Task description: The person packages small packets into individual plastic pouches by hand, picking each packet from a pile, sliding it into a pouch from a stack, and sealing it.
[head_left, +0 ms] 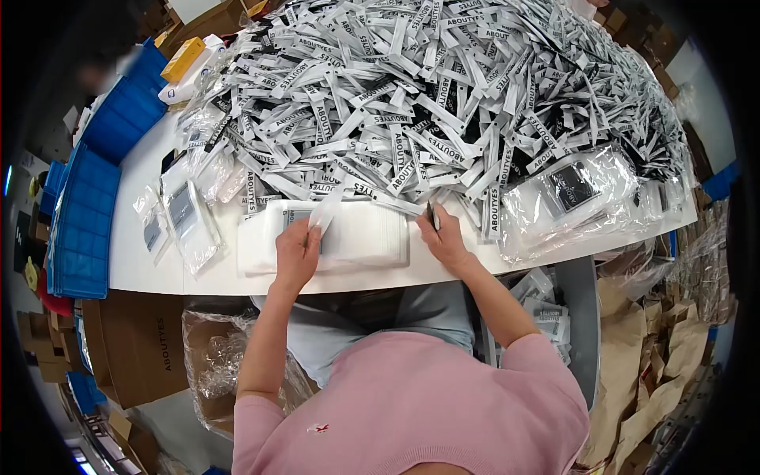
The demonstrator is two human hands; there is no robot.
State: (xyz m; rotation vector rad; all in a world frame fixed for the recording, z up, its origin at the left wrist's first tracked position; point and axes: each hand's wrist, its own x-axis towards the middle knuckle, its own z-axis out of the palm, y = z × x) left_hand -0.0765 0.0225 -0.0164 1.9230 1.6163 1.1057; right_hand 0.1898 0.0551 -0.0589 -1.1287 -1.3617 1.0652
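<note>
My left hand is closed on a whitish translucent strip that sticks up from its fingers. Under and beside it lies a stack of clear plastic bags with a grey label, near the table's front edge. To the right of the stack, my right hand has its fingers wrapped round a small dark object, too small to identify. Its fingers are close to the end of a white strip. Just beyond both hands rises a large pile of white strips printed ABOUTYES.
Loose clear packages lie at left, and a plastic-wrapped bundle at right. Blue bins line the table's left side. Below the table are a cardboard box, a plastic-lined box and a grey bin.
</note>
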